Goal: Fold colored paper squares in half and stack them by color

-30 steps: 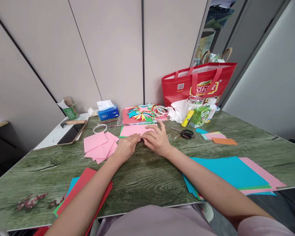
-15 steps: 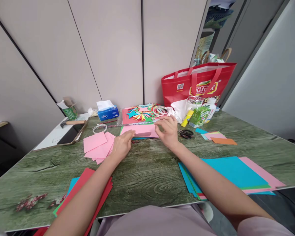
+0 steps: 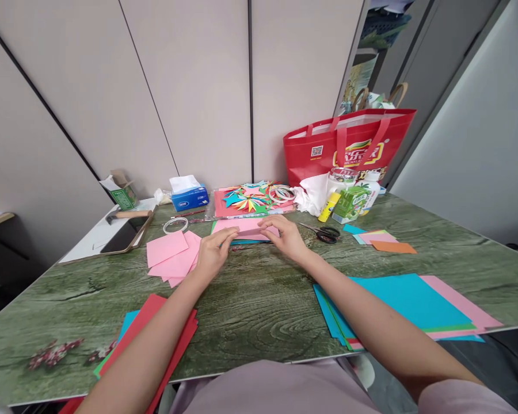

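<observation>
Between my two hands is a small piece of pink paper (image 3: 251, 234), held up over a stack of coloured sheets whose top one is pink (image 3: 228, 224). My left hand (image 3: 214, 248) pinches the paper's left end. At its right end, my right hand (image 3: 285, 237) has thumb and fingers closed on it. Several cut pink squares (image 3: 168, 251) lie just left of my left hand. Black-handled scissors (image 3: 327, 234) rest to the right of my right hand, blades pointing toward it.
Red sheets (image 3: 155, 313) lie under my left forearm and blue sheets (image 3: 406, 299) by my right. At the back are a tissue box (image 3: 190, 198), paper stars (image 3: 250, 201), a glue stick (image 3: 329, 207) and a red bag (image 3: 311, 155). A phone (image 3: 125, 236) and hammer (image 3: 129, 214) sit left.
My right hand has moved left and closed on the right end of the pink paper, uncovering the scissor blades. My left hand stays on the other end.
</observation>
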